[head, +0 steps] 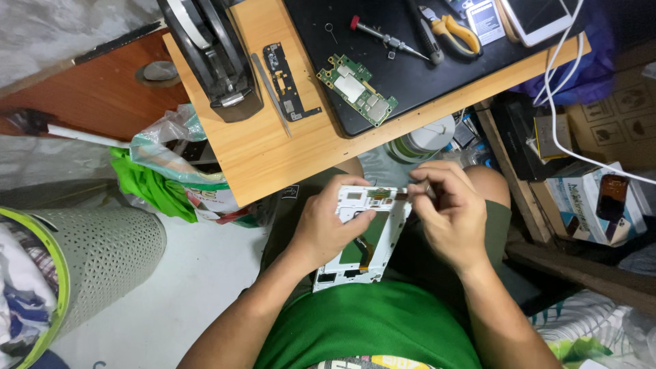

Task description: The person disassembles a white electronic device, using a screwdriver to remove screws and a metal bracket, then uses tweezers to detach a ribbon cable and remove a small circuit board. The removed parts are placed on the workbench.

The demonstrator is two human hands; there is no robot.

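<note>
White phone frame [365, 236], opened, gripped by hands [328, 229]

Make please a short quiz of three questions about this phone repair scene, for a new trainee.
1. True or false: the green circuit board lies on the black mat.
2. Which hand grips the white phone frame from the side? A) left hand B) right hand
3. Fill in: the red-handled screwdriver lies beside yellow-handled ____.

Key: 1 true. 2 A; the right hand pinches at the frame's top edge. 3 pliers.
</note>
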